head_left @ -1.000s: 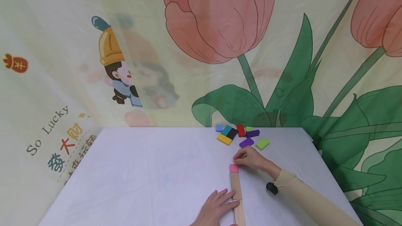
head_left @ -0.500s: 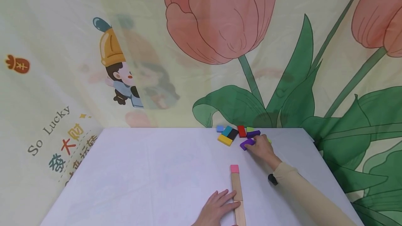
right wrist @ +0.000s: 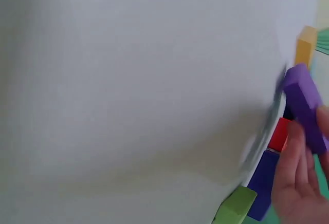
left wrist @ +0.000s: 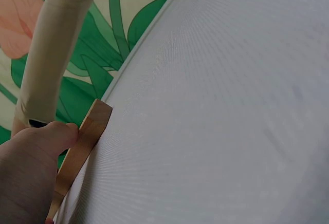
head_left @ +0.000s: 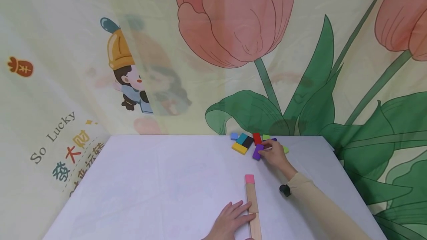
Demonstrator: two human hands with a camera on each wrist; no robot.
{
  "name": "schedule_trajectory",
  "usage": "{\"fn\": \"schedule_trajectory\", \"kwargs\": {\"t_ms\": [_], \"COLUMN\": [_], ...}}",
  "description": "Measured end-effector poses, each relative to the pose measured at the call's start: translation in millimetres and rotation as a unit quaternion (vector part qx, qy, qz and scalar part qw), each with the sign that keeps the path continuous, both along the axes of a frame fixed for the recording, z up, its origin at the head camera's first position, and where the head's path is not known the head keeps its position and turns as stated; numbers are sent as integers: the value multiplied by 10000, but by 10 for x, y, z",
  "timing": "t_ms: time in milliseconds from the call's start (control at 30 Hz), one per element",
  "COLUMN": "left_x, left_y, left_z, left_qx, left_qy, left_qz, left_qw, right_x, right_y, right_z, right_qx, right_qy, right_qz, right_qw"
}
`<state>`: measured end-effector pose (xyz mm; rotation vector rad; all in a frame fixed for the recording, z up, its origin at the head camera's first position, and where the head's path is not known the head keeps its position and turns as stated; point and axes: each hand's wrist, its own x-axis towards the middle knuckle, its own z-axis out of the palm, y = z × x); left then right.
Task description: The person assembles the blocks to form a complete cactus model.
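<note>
My right hand (head_left: 274, 153) pinches a purple block (head_left: 258, 152) between thumb and fingers at the back of the table. In the right wrist view the purple block (right wrist: 304, 105) looks tilted, with the thumb on one side and fingers on the other. My left hand (head_left: 230, 218) lies spread, its fingertips on two plain wooden blocks (head_left: 252, 197) set end to end in a line. A pink block (head_left: 249, 179) caps the far end of that line. From the left wrist, the thumb of the left hand (left wrist: 36, 157) touches the side of a wooden block (left wrist: 85, 144).
Around the right hand lie a yellow block (head_left: 239, 148), a black one (head_left: 248, 142), a teal one (head_left: 241, 138), a red one (head_left: 257, 139) and a blue one (head_left: 234, 136). A green block (right wrist: 235, 206) and another purple one (right wrist: 263, 180) sit close by. Printed cloth (head_left: 166, 66) hangs behind the white table (head_left: 150, 180).
My right hand has gone from beside the pink block back to the loose blocks, taken hold of a purple block and turned it more upright. The left hand has stayed in place.
</note>
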<state>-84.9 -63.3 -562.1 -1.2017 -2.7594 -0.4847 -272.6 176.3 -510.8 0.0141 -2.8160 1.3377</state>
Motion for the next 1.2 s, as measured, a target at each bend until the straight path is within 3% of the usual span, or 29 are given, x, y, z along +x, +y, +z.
{"fn": "schedule_trajectory", "kwargs": {"t_ms": [133, 333, 500, 700, 900, 1200], "left_x": [2, -7, -10, -15, -12, -7], "left_y": [-5, -5, 2, 5, 21, 23], "left_z": [8, 28, 40, 37, 70, 67], "left_qx": [-5, -65, -28, 6, -30, -18], "left_qy": [-265, -196, -447, -612, -1032, -1028], "left_qz": [-11, -1, 21, -2, 74, 81], "left_qw": [9996, 9998, 9990, 9981, 9946, 9947], "right_x": [-6, 26, 60, 61, 39, 54], "right_y": [-10, -82, -123, -145, -148, -175], "right_z": [4, 12, 16, -21, -77, -96], "right_qx": [-408, -330, -207, -17, 36, 114], "right_qy": [-344, -589, -612, -659, -750, -970], "right_qz": [159, 963, 1318, 1342, 1370, 1343], "right_qw": [9984, 9931, 9892, 9888, 9877, 9861]}}
